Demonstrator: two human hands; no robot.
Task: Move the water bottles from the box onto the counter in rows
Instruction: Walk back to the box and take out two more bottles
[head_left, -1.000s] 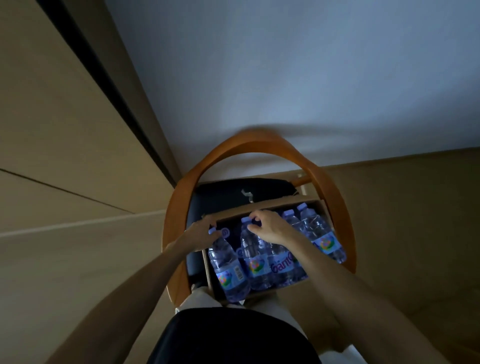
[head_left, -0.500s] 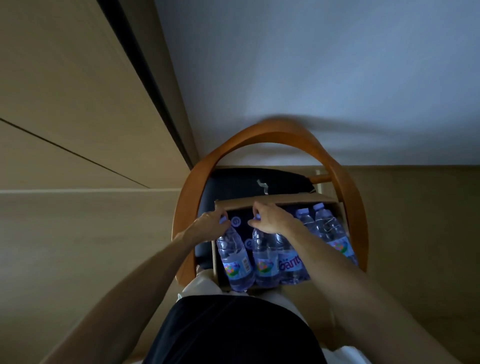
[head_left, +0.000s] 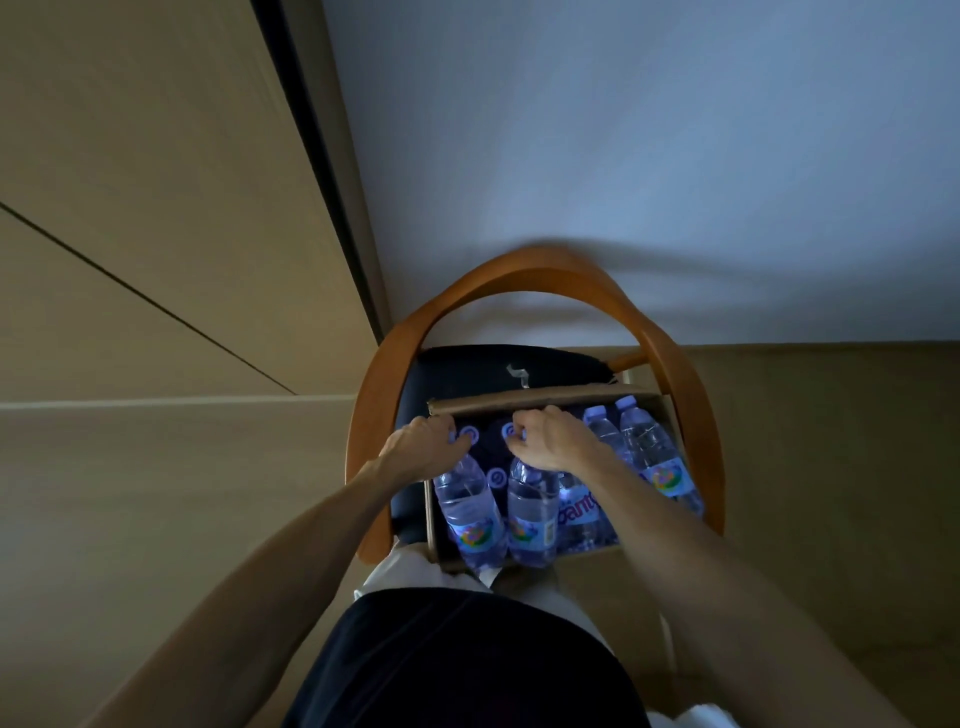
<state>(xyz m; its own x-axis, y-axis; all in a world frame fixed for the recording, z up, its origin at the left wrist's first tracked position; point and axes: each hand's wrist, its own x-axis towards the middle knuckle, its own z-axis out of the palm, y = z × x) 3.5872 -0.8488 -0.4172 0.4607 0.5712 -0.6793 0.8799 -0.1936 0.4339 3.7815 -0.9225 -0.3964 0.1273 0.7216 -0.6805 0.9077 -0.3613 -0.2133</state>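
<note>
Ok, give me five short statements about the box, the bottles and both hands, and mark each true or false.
1. The cardboard box sits on a chair. True.
2. The left hand grips the cap end of a water bottle. True.
3. The right hand rests flat on the counter. False: it pinches the top of another bottle in the box.
4. The box is empty. False: several bottles lie in it.
5. The chair seat is dark. True.
</note>
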